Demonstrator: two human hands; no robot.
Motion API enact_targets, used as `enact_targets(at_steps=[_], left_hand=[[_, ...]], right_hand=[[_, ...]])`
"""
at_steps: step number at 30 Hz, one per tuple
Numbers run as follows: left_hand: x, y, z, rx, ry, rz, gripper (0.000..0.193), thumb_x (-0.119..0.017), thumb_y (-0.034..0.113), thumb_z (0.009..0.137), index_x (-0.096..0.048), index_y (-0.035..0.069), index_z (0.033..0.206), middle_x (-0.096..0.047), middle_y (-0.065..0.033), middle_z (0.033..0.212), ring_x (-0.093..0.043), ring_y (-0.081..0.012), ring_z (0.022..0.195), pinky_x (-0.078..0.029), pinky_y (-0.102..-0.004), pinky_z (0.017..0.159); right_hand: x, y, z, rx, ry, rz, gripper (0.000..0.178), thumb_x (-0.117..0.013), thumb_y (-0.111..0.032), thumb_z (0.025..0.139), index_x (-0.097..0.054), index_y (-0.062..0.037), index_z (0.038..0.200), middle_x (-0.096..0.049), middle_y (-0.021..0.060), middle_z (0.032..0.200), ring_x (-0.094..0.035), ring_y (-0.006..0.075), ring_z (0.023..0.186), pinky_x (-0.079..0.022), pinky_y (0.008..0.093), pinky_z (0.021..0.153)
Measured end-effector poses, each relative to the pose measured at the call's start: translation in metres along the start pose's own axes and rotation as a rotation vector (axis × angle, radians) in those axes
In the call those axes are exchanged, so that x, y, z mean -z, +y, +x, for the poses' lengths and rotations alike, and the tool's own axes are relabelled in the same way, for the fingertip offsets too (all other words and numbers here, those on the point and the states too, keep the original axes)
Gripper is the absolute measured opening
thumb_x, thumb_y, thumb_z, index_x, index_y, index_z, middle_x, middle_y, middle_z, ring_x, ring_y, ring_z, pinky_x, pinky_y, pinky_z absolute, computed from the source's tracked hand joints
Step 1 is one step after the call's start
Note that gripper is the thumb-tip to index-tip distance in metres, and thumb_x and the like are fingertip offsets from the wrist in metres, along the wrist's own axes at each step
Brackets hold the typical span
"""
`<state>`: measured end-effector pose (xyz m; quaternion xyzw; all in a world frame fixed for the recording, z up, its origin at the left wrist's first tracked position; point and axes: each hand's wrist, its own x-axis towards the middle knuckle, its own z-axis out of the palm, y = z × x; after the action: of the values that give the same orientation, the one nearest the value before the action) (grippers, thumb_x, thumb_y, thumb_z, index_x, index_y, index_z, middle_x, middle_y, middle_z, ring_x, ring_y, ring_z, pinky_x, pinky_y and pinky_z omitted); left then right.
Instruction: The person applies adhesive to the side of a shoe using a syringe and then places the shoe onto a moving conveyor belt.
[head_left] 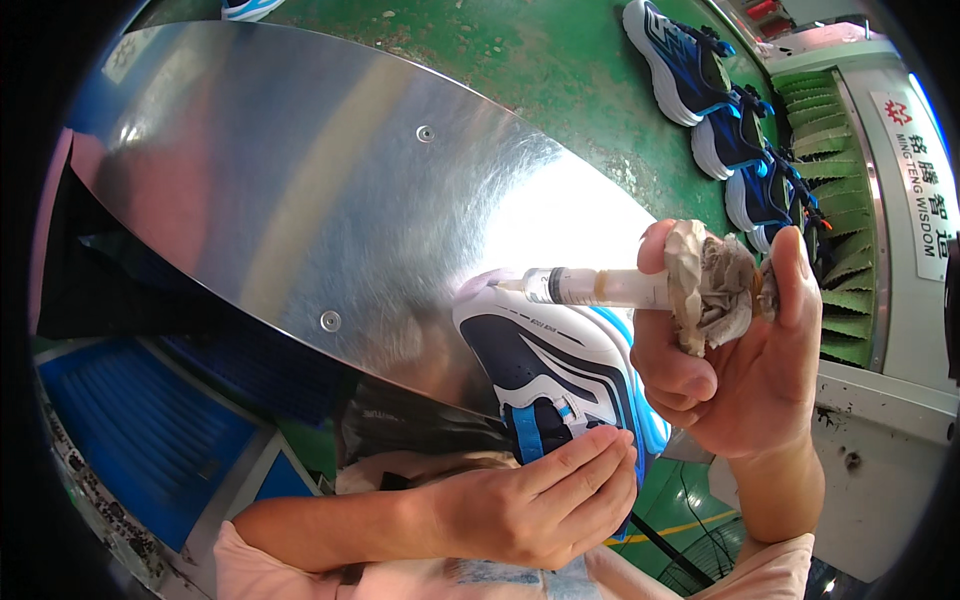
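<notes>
My right hand [720, 370] grips a clear syringe [590, 287], its fingers bent round the barrel end, where a wad of grey-white wrapping [715, 285] is bunched. The syringe lies almost level and points left. Its tip is at the toe edge of a white, navy and blue sneaker [535, 345]; I cannot tell whether it touches. The shoe stands at the near edge of the metal table, toe pointing away from me. My left hand [560, 500] is closed at the shoe's near end, fingers pressed together against its side. The palm side of that hand is hidden.
A shiny metal table [300, 170] with screws in it spreads to the left. Beyond it, several blue sneakers [680, 65] line a green surface [520, 50]. At right stands a pale machine [860, 130] with green curtain strips. A blue crate-like panel [160, 430] sits lower left.
</notes>
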<state>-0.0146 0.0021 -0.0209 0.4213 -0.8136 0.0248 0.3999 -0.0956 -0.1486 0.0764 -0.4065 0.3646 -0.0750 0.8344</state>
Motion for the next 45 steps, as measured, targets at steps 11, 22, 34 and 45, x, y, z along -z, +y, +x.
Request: enact_targets(at_steps=[11,22,34,45], left_hand=[[0.003,-0.001,0.004,0.016,-0.025,-0.060,0.013,-0.058,0.010,0.080,-0.064,0.005,0.091,-0.065,-0.0069,0.096,-0.064,-0.0214,0.092,-0.051,-0.0351,0.087],[0.006,0.001,0.007,0.032,-0.079,-0.039,0.015,-0.062,0.007,0.075,-0.067,0.005,0.089,-0.066,-0.0080,0.094,-0.064,-0.0238,0.094,-0.051,-0.0376,0.087],[0.009,0.007,0.012,0.021,-0.187,0.048,0.016,-0.063,0.005,0.078,-0.064,0.005,0.094,-0.066,-0.0118,0.099,-0.064,-0.0290,0.097,-0.051,-0.0432,0.089],[0.015,0.008,0.043,0.049,-0.303,0.057,0.017,-0.060,0.010,0.080,-0.066,0.002,0.094,-0.067,-0.0142,0.096,-0.065,-0.0309,0.095,-0.051,-0.0442,0.087]], right_hand=[[0.010,0.005,-0.046,0.120,0.094,-0.212,0.084,-0.041,-0.071,0.082,-0.042,0.0045,0.118,-0.049,0.0055,0.071,-0.037,0.0076,0.053,-0.030,0.0207,0.047],[0.040,0.077,-0.109,0.255,0.153,0.091,0.087,-0.051,-0.070,0.077,-0.040,0.0041,0.121,-0.053,0.0066,0.082,-0.045,0.0095,0.064,-0.036,0.0228,0.056],[0.054,0.116,-0.159,0.227,0.161,0.132,0.086,-0.047,-0.071,0.078,-0.038,0.0015,0.123,-0.057,0.0073,0.088,-0.053,0.0095,0.072,-0.039,0.0197,0.059],[0.098,0.168,-0.164,0.493,0.015,0.411,0.088,-0.040,-0.074,0.079,-0.038,0.0040,0.119,-0.056,0.0097,0.079,-0.052,0.0105,0.067,-0.039,0.0211,0.055]])
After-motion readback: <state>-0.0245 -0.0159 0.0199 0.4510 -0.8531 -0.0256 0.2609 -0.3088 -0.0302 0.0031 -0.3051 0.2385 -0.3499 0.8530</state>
